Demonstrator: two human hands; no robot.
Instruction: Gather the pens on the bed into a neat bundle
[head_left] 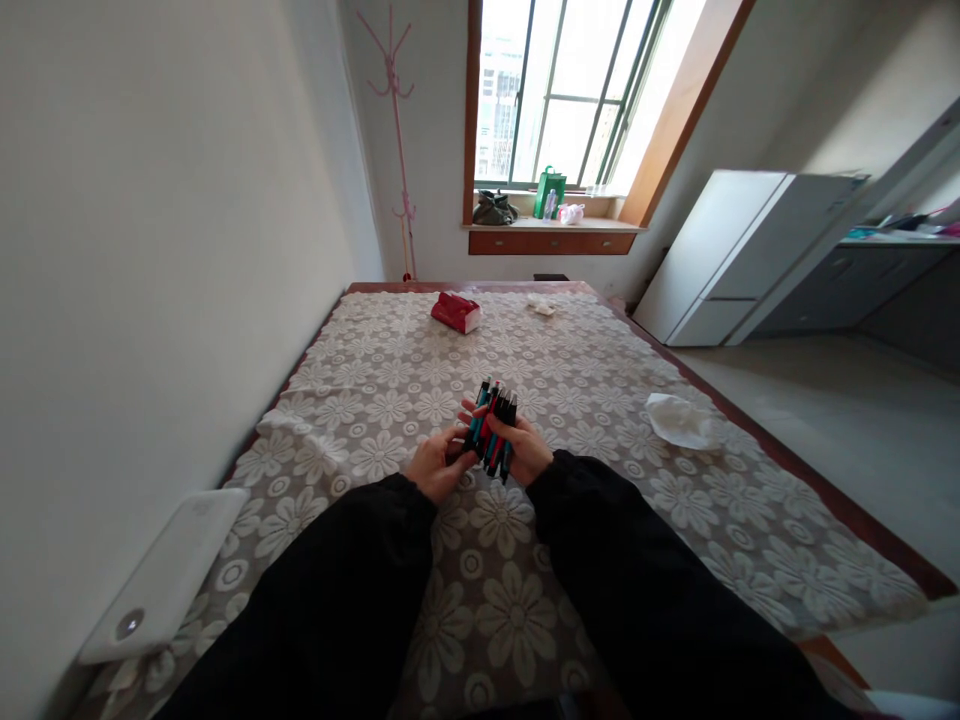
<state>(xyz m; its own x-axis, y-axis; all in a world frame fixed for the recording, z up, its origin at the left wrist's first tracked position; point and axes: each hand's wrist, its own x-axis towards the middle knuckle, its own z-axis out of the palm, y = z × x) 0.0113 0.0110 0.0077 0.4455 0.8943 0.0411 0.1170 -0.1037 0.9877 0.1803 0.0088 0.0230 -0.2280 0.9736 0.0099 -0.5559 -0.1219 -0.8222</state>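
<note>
Head view: both hands clasping a bundle of pens (493,428).
Left hand (435,465) and right hand (527,448) wrapped around it over the bed (600,370); pen count probably hidden by fingers.

Two hands (439,465) (529,448), one bundle of pens (493,425), one red box (455,312), one white tablet (161,572), one crumpled cloth (681,420).

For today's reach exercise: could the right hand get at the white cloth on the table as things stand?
Probably not yet: the right hand is shut on the markers with the left hand. The cloth lies unobstructed to its right.
</note>
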